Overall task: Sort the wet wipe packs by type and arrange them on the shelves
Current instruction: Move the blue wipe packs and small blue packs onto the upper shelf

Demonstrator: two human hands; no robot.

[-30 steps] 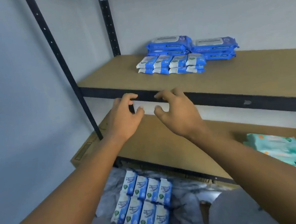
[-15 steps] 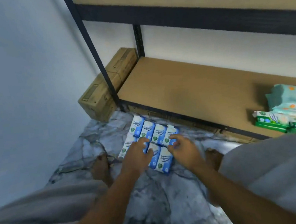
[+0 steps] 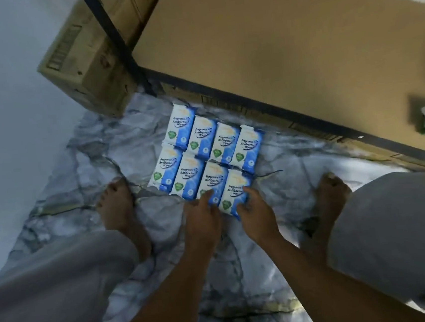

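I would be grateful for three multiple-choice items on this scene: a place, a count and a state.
1. Where do the blue wipe packs lie? A on a table; B on the marble floor; C in a basket.
2. How many are there? A six; B ten; C eight.
3. What are the left hand and right hand doing? A touching the nearest pack; B hanging idle; C clasping each other.
Answers: 1B, veined stone surrounds them; 2C, two rows of four; 3A, fingers meet that pack's sides.
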